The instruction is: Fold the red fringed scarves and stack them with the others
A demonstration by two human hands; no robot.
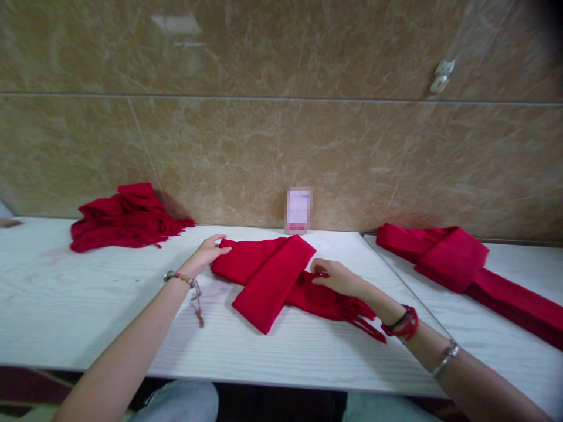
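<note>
A red scarf [272, 287] lies folded on the white table in front of me, one flat section crossing diagonally over the other. Its fringe [358, 310] spreads to the lower right, below my right wrist. My left hand [211, 252] grips the scarf's left end, thumb on top and the other fingers along the far edge. With curled fingers, my right hand [336, 276] closes on the scarf's upper edge, just right of the crossing. Part of the fringed end is hidden under that hand and forearm.
Another red scarf [127, 220] lies bunched at the back left. A folded red scarf [453, 258] stretches across the right side, beyond a table seam. A blurred-out small pack [299, 211] stands against the brown tiled wall [246, 152]. The table's front edge [264, 384] runs above my knees.
</note>
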